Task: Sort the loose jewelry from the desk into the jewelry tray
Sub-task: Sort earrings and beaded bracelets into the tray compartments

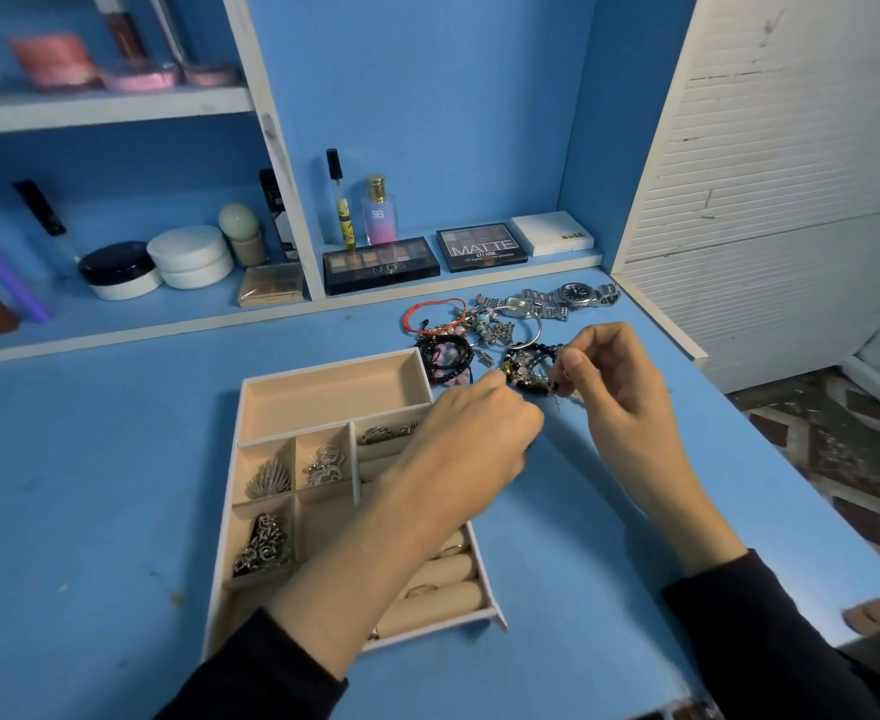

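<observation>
A beige jewelry tray [323, 392] with several compartments lies on the blue desk; silver pieces [269, 480] fill its small left cells and ring rolls line its right side. A pile of loose jewelry [484, 319] sits beyond the tray's far right corner: a red cord bracelet [430, 310], beaded bracelets and two silver watches [578, 294]. My left hand [471, 433] reaches over the tray's right side, fingers curled at a black beaded bracelet [528, 371]. My right hand [612, 376] pinches the same bracelet at its right end.
Eyeshadow palettes [380, 265], perfume bottles [379, 210] and cream jars [191, 257] stand on the low shelf behind the desk. A white slatted panel [780, 200] rises at the right, where the desk edge drops to a patterned floor.
</observation>
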Motion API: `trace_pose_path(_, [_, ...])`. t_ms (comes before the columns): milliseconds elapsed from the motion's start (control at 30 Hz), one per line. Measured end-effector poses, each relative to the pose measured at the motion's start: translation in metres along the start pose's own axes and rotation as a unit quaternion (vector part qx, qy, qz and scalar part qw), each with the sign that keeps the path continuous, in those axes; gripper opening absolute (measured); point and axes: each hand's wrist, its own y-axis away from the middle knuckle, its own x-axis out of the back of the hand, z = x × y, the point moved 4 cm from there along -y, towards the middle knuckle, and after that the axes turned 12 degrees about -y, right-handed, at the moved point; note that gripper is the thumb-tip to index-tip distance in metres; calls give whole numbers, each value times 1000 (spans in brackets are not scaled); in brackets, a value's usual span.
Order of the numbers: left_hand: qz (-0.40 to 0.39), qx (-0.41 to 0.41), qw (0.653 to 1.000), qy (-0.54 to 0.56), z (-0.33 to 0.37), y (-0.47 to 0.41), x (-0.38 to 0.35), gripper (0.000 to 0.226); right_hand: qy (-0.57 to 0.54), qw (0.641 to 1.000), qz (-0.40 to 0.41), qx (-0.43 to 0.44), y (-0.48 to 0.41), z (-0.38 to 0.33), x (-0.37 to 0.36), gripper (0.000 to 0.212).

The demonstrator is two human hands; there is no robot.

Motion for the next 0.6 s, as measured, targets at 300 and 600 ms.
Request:
trace_pose_path(300, [-4, -8, 1000, 18, -2, -2, -5, 20, 11, 1000, 15, -9, -1, 1, 0, 15])
trace_pose_path(600, [4, 46, 997, 69, -4, -3, -6, 16, 18, 999, 32, -15, 0, -1, 2, 14])
